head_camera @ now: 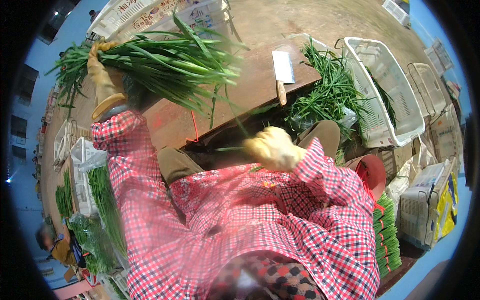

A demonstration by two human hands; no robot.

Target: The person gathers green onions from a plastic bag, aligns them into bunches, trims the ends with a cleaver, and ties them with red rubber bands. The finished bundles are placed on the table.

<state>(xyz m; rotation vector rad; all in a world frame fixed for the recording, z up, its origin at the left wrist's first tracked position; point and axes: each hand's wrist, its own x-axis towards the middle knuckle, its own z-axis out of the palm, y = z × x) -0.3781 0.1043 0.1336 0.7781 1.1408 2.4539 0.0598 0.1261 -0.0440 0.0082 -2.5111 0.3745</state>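
My left hand [104,56], in a tan glove, holds up a large bunch of Chinese chives [168,60] at the upper left, above a brown wooden board [247,90]. The cut ends point right and are blurred. My right hand [275,149], in a pale yellow glove, is curled over my lap and blurred by motion. A few thin green leaves [229,149] stick out from its fist. On the board's right part lies a cleaver [284,69] with a wooden handle towards me. A red tie [195,127] hangs at the board's near edge.
Loose chives [326,93] are heaped right of the board, beside a white plastic crate [388,101]. Bundles with red ties [385,240] are stacked at my right, near a red container [369,170]. More chives [105,202] lie at my left. A person [60,243] sits at the far left.
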